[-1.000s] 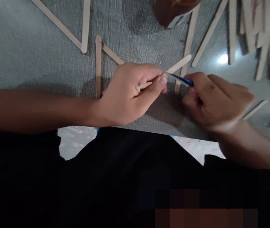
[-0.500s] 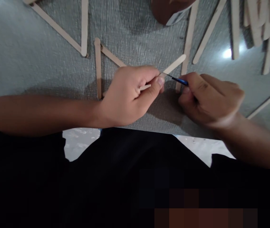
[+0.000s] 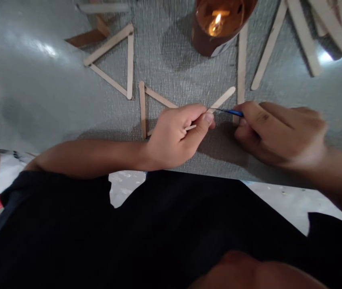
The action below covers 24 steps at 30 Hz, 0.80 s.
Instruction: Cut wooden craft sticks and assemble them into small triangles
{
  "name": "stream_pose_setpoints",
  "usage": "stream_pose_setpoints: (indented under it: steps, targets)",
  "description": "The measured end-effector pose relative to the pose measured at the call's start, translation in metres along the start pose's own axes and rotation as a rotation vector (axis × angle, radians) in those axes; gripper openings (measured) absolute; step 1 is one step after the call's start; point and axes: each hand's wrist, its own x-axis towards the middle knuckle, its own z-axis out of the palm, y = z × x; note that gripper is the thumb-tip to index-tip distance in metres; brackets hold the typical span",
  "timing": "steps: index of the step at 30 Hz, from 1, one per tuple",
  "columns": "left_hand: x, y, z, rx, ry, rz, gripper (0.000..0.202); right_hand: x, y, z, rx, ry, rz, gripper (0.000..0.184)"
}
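Note:
My left hand (image 3: 180, 134) is closed on a wooden popsicle stick (image 3: 224, 98), pinched between thumb and fingers, its rounded end pointing up and right. My right hand (image 3: 282, 132) grips a thin tool with a blue handle (image 3: 233, 112); its narrow dark tip touches or lies very close to the stick by my left fingertips. The tool's exact kind is hard to make out. Partly behind my left hand lies a frame of joined sticks (image 3: 143, 110). Another stick (image 3: 241, 68) lies on the table behind the tool, its lower end near my right fingers.
A lit candle in a brown glass jar (image 3: 202, 38) stands at the back. Left of it lies a triangle of sticks (image 3: 130, 66), with more joined pieces (image 3: 88, 37) beyond. Several loose sticks (image 3: 333, 26) are heaped at the back right. The grey table's (image 3: 53, 96) near edge runs before my body.
The view has shifted, so the candle's flame and more of the stick triangle now show. My hands keep the same hold, the tool's tip still at the stick.

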Motion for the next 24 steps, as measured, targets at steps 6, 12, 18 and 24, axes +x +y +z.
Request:
stream_pose_setpoints:
  steps: [6, 12, 18, 24]
  targets:
    - [-0.001, -0.003, 0.000, -0.028, 0.000, 0.011, 0.027, -0.001, 0.003, 0.004, -0.030, 0.027, -0.028, 0.028]
    - [-0.004, 0.003, -0.002, -0.135, -0.039, -0.009, 0.023, -0.002, -0.002, -0.001, 0.127, 0.004, 0.082, 0.027]
    - [-0.011, 0.001, 0.002, -0.239, -0.033, 0.019, 0.016, -0.003, -0.010, -0.005, 0.388, -0.025, 0.468, 0.037]
    - [-0.010, -0.008, 0.001, -0.302, -0.053, -0.079, 0.020, -0.003, -0.008, -0.002, 0.630, -0.071, 0.338, 0.047]
